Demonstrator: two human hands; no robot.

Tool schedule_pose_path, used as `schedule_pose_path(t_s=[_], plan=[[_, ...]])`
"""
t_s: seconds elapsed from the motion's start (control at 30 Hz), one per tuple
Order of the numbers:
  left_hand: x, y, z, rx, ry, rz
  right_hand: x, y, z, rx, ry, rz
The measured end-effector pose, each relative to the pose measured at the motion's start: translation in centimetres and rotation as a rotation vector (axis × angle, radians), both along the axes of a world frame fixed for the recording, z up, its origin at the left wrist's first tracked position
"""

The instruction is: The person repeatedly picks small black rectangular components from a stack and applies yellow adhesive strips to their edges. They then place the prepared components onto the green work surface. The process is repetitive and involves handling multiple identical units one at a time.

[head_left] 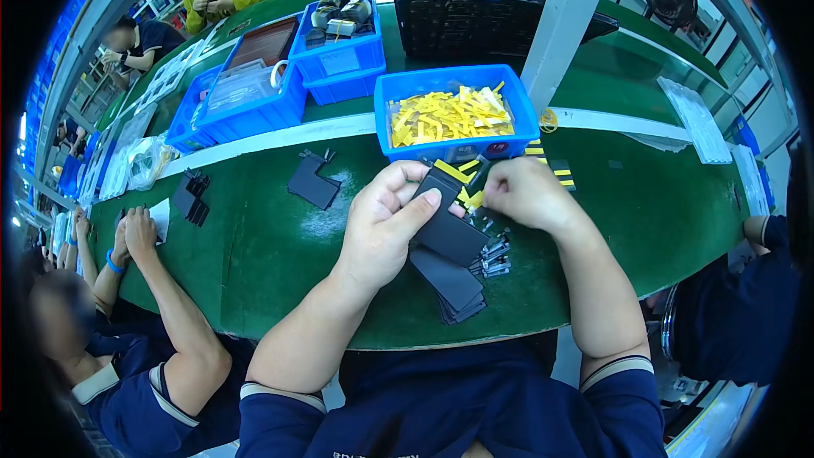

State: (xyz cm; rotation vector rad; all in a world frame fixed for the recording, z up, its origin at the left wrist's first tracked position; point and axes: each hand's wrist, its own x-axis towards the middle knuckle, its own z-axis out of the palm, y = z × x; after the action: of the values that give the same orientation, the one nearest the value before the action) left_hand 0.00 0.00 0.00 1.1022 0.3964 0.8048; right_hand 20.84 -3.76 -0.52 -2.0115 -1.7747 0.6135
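Note:
My left hand (386, 216) grips a flat black plate (449, 225) between thumb and fingers, tilted above the green table. A yellow strip (451, 171) lies across the plate's far end. Just right of it, my right hand (527, 193) is closed with the fingertips pinched; whether they hold anything is hidden. Loose yellow pieces (471, 201) show beside those fingertips. Under the held plate sits a fanned stack of black plates (458, 293). Several small shiny clear-and-dark parts (495, 258) are heaped at the stack's right.
A blue bin (458, 149) full of yellow strips stands beyond my hands, beside a white post (564, 25). More blue bins (343, 64) are at the back left. Black L-shaped plates (314, 184) lie to the left. A co-worker's hands (136, 233) work there; another person sits right.

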Motion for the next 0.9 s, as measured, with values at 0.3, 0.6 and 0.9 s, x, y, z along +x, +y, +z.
schedule_pose_path(t_s=[0.3,0.6,0.9], plan=[[0.3,-0.8,0.6,0.029,0.053,0.027,-1.0,-1.2,0.7,0.369,-0.244,-0.072],[0.7,-1.5,-0.3,0.167,0.068,0.088,-4.9,-3.4,3.2,1.071,-0.231,0.180],[0.7,-2.5,0.5,0.890,0.328,0.347,-4.3,-3.9,4.0,0.882,0.149,0.154]])
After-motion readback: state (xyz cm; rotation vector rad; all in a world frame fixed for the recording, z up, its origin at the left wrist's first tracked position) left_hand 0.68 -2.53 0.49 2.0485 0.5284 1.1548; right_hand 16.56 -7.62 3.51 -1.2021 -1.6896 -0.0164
